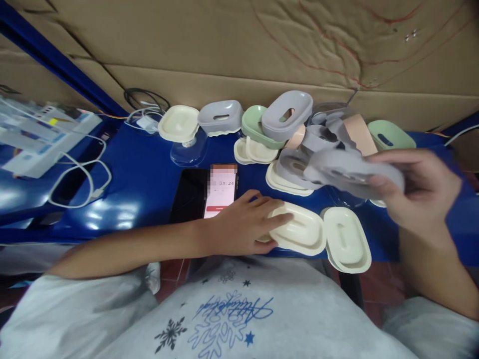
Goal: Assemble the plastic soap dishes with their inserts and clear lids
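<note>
My left hand (pixel 250 224) reaches across the table's front and grips the left end of a cream oval soap dish tray (pixel 303 232), one finger lying over its rim. Just right of that tray lies another cream tray (pixel 346 237). My right hand (pixel 422 187) is closed on the right end of a grey oval soap dish (pixel 348 167), raised over the table and smeared by motion. Behind it is a heap of grey soap dish parts (pixel 322 137), partly covered by the held one. More cream trays (pixel 286 179) lie left of the heap.
A phone (pixel 220 189) with a lit screen lies on a dark flat object (pixel 189 192). At the back stand green (pixel 389 134), grey (pixel 220 117) and cream (pixel 179 122) dishes. Clear plastic pieces (pixel 189 149), white cables (pixel 86 174) and a power strip (pixel 48 144) are to the left. Cardboard (pixel 224 45) walls the back.
</note>
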Tool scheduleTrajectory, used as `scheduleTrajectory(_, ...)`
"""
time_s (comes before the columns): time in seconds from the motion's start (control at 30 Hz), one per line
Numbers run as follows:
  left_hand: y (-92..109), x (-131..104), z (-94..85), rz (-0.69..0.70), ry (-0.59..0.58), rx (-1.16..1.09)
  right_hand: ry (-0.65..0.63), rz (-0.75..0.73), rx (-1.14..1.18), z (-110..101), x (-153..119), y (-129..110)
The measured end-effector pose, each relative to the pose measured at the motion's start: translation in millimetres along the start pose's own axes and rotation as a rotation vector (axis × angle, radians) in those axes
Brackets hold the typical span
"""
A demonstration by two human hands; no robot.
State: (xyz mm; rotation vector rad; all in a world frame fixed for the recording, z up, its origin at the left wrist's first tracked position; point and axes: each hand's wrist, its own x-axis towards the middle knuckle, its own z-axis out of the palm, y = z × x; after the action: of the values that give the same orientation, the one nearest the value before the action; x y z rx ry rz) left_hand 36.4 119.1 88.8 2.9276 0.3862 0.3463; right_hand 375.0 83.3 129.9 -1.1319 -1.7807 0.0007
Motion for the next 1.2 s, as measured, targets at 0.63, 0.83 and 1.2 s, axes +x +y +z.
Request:
scheduleTrajectory(0.63,-140,35,-84.3,-0.264,0.433,0.346,-0.170,-0.200,-0.451,20,63,67)
scheduleTrajectory(0.83,-215,38,-69.8,-0.399,0.380,0.213,-0.302,-0.230,-0.320,-6,49,34)
scheduleTrajectory(1.2,-201,29,-48.4,-0.392,0.304,0.236,-0.727,0.056,-0.231,-21,-132,-51)
